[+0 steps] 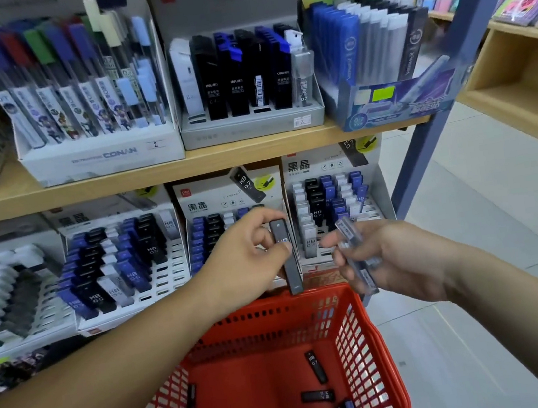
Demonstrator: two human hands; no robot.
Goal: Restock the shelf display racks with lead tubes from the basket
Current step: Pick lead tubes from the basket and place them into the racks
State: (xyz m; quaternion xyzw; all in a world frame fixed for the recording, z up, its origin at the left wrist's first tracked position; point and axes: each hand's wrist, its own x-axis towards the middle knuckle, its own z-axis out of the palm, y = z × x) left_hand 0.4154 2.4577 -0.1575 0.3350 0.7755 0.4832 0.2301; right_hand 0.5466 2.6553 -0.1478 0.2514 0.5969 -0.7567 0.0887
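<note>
Left hand [247, 258] pinches a dark lead tube [289, 270], thumb across its upper half, fingers curled behind. The tube is near-upright, its lower end hanging below the fingers by the red basket [358, 329] rim. Right hand [395, 255] grips blurred clear tubes [358, 257], poss. two, slanting up-left past the fingertips. Rack card [211, 198] behind and loose tubes [316, 368] in the basket read "HB 0.7".

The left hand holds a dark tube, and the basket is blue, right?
Not quite. The basket is red, not blue, as the head view shows. The left hand does hold a dark tube.
</note>
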